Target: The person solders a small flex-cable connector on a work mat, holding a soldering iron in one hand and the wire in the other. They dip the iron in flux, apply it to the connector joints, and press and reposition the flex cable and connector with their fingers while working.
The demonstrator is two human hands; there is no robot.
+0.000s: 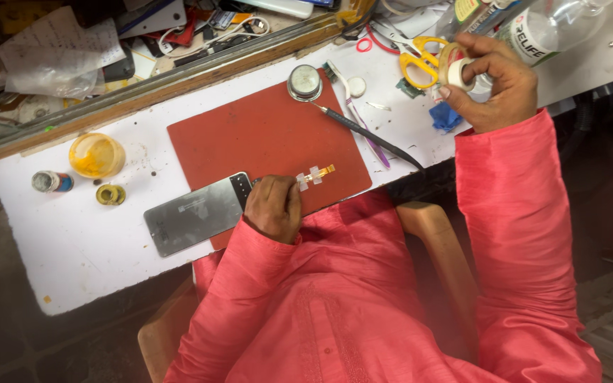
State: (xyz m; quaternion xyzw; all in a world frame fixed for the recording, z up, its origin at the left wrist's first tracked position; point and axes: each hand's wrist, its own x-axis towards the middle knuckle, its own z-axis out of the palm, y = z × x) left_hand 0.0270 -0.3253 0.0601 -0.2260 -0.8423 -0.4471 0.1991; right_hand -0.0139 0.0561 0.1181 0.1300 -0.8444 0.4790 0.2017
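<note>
My left hand (274, 207) rests on the near edge of a red mat (264, 135), pressing down the end of a silver phone (191, 217) that lies face down. A gold flex cable (318, 173) with small pieces of clear tape on it sticks out from under that hand. Raised over the white worktop at the far right, my right hand (496, 86) is shut on a small roll of tape (457, 69), close to yellow-handled scissors (418, 59).
A round metal tin (304, 81), a black-handled tool (367, 132) and pink tweezers (367, 136) lie at the mat's far edge. Left of the mat stand a yellow pot (96, 154), a small bottle (51, 181) and a small spool (110, 193). A clear plastic bottle (551, 25) lies far right.
</note>
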